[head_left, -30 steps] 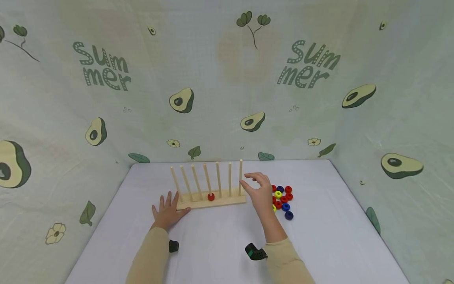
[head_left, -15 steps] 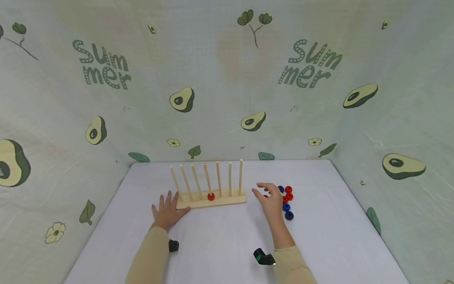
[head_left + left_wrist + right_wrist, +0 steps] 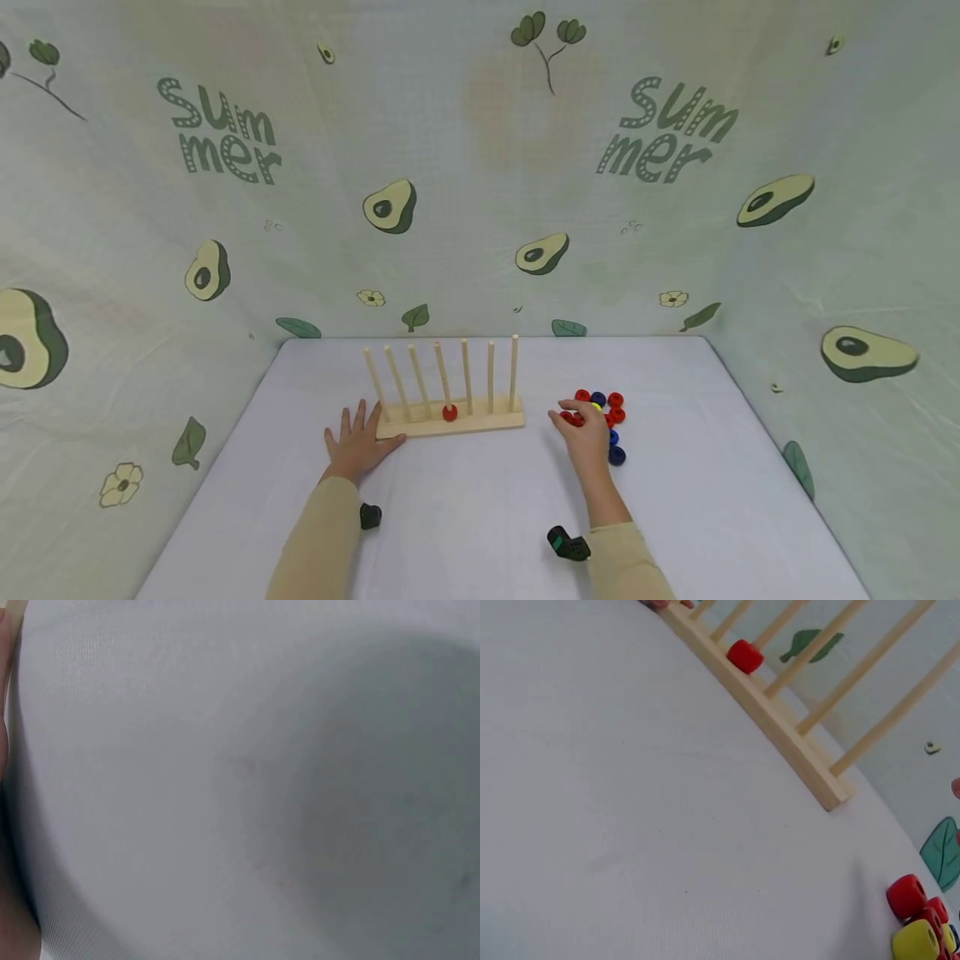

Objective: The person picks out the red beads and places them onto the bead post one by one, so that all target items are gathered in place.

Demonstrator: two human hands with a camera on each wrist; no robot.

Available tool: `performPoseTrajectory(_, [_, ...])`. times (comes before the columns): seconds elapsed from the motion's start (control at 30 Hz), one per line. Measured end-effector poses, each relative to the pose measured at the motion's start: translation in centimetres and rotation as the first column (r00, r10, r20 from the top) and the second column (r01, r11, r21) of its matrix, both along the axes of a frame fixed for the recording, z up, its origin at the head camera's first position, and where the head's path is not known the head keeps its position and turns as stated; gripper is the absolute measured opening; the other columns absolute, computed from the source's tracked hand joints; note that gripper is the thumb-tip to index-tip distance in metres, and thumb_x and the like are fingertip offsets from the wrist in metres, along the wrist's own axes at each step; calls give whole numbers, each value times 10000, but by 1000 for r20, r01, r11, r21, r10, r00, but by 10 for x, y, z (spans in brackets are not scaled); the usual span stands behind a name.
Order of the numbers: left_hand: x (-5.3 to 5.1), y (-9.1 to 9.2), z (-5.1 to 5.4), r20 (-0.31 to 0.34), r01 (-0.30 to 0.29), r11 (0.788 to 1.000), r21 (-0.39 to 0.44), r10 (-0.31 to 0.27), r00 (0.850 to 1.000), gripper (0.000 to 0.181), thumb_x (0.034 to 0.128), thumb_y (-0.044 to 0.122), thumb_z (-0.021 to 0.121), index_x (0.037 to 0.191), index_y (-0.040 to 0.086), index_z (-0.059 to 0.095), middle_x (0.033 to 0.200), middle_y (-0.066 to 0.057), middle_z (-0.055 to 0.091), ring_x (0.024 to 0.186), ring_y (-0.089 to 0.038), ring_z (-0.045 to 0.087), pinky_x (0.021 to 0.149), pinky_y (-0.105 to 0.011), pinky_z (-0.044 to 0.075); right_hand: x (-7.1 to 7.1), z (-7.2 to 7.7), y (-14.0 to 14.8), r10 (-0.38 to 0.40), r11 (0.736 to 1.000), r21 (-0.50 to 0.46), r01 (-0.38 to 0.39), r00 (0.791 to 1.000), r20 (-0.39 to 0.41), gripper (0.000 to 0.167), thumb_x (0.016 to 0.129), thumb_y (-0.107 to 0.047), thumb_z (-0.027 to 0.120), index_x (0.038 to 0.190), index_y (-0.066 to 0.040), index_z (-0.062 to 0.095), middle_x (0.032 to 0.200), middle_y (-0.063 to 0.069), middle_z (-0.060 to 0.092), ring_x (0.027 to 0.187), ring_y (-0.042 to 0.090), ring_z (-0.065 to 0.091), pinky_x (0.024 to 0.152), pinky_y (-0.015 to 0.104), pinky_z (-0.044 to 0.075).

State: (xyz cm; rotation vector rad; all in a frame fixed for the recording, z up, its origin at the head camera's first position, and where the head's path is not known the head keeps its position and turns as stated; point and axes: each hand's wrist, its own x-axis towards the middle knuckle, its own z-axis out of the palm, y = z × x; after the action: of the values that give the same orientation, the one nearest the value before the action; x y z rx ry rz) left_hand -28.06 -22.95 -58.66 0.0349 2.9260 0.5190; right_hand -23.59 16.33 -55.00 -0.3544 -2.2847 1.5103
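My left hand (image 3: pixel 356 450) lies on the table with fingers spread, touching the left end of a wooden peg rack (image 3: pixel 487 423). One red bead (image 3: pixel 450 412) sits low on the rack's middle peg, also seen in the right wrist view. My right hand (image 3: pixel 588 446) hovers by a cluster of loose beads at the rack's right, thumb and forefinger apart, nothing visibly held. Red beads (image 3: pixel 616 400), a dark blue bead (image 3: pixel 617 456) and a yellow bead (image 3: pixel 916 941) belong to that cluster; the hand hides part of it.
The white table (image 3: pixel 465 517) reaches back to a cloth backdrop (image 3: pixel 450 125) printed with avocados and leaves. Several upright pegs (image 3: pixel 513 371) rise from the rack between the hands. A black wrist device (image 3: pixel 567 543) shows by the right sleeve.
My right hand has moved right and down, from beside the rack's rightmost peg to the loose beads. The left hand stays on the rack's end. The head view has shifted slightly.
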Motion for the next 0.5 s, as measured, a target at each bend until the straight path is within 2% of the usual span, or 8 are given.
performPoseTrajectory(0.5, [1,1,3,-6,-6,1000,-1,6,1000,1017,835,753,502,1560,106,201,1605,-220,36,1430,-489,-73,1022,-735,-100,-10,-18,9,-20,996,92,20,1000,-1,281,786,-124,816,1033,-19,733,1023,140,624,901,283,526,775,408,445])
